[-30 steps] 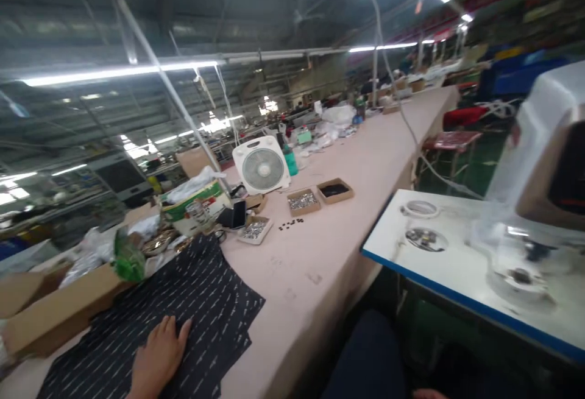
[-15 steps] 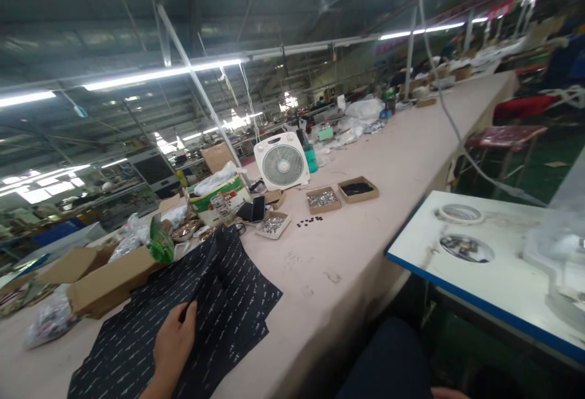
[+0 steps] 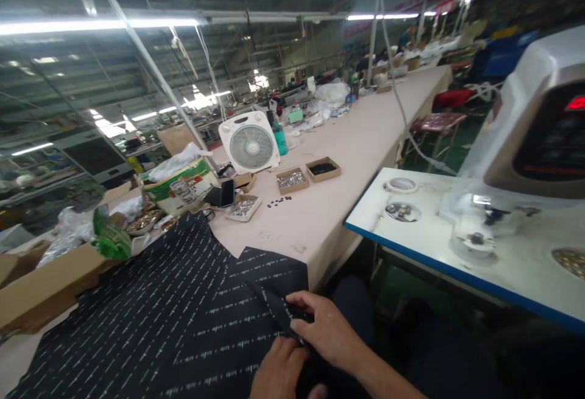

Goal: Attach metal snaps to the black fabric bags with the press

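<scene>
Dark fabric with rows of small white print (image 3: 183,301) lies spread over the near left of the table, its right part reaching the table's front edge. My left hand (image 3: 281,370) is closed on the fabric near the bottom centre. Just above and to the right, my right hand (image 3: 324,329) pinches a folded edge of the same fabric between thumb and fingers. The two hands are close together. Part of the fabric under them is hidden.
Beyond the fabric are small trays of metal parts (image 3: 292,181), a box of black pieces (image 3: 323,169), a phone (image 3: 227,193) and a white fan (image 3: 250,143). An open carton (image 3: 50,283) stands left. On the right is a machine (image 3: 539,119) on a white table (image 3: 429,234).
The view has turned right. My left hand has moved right with the fabric, which is now spread wider. My right hand has come up from the lower edge and taken hold of it.
</scene>
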`<state>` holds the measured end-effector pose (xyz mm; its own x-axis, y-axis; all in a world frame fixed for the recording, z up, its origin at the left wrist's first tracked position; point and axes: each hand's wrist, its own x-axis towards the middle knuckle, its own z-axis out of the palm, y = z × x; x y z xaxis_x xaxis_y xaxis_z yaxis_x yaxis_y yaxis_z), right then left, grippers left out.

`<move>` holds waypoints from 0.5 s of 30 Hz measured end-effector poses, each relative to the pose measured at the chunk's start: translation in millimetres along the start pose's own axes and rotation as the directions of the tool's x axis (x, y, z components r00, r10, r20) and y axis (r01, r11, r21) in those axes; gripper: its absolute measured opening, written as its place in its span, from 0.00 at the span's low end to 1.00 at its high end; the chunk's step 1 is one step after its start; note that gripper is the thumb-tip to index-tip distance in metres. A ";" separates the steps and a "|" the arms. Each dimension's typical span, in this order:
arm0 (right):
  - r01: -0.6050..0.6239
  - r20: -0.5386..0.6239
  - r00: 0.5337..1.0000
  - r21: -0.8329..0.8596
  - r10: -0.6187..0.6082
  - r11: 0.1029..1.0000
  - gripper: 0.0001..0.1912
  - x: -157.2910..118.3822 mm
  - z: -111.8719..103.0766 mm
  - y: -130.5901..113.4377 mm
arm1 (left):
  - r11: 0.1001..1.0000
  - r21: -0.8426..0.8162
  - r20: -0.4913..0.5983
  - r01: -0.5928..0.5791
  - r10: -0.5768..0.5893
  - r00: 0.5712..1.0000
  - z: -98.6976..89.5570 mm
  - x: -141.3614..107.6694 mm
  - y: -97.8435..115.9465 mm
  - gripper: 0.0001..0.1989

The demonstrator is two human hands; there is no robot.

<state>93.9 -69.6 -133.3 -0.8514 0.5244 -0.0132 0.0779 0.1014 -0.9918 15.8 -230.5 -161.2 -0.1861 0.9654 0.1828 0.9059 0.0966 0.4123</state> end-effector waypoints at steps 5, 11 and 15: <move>0.003 -0.139 0.990 0.115 0.013 0.993 0.20 -28.4 -43.7 24.3 | 0.989 0.017 -0.053 -0.148 0.149 0.987 -36.7 29.2 -3.2 0.19; 0.064 -0.210 0.977 0.420 0.028 0.905 0.28 -64.6 -89.6 12.9 | 0.977 0.188 -0.144 -0.106 0.134 0.980 -70.0 96.1 -27.8 0.39; 0.145 -0.246 0.969 0.486 -0.025 0.862 0.29 -90.6 -106.4 -3.9 | 0.957 0.041 0.089 -0.287 0.282 0.955 -59.2 150.4 -17.3 0.52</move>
<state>226.0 -27.5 -114.7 -0.6995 0.7133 0.0427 -0.3084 -0.2474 -0.9185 -50.4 -101.3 -88.0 0.1119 0.9709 0.2119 0.9361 -0.1745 0.3053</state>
